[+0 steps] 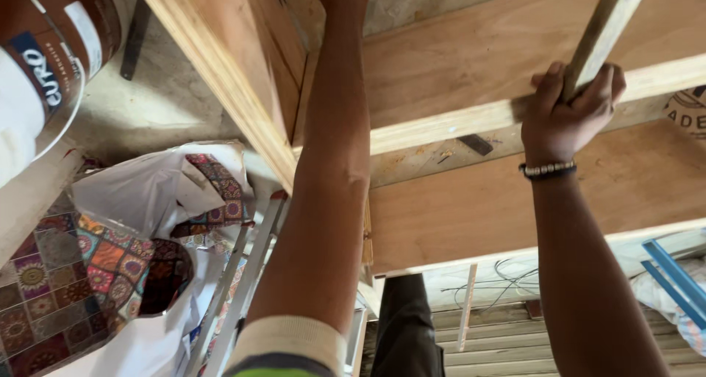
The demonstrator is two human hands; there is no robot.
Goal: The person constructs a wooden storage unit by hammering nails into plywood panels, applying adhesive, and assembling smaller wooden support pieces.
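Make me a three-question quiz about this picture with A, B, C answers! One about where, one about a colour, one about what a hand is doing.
1. Where is the beaded bracelet?
A. right wrist
B. left wrist
C. on the floor

2. What colour is the left sleeve cuff?
A. cream
B. red
C. black

3. What is the right hand doing?
A. lying flat and open
B. gripping a wooden stick
C. holding a cup

Answers:
1 A, it circles the wrist below the right hand.
2 A, the cuff looks pale cream.
3 B, its fingers curl around the stick.

Soft, even daylight; the boards [471, 61] are bright, with weak shadows under them. The near arms are slightly blurred.
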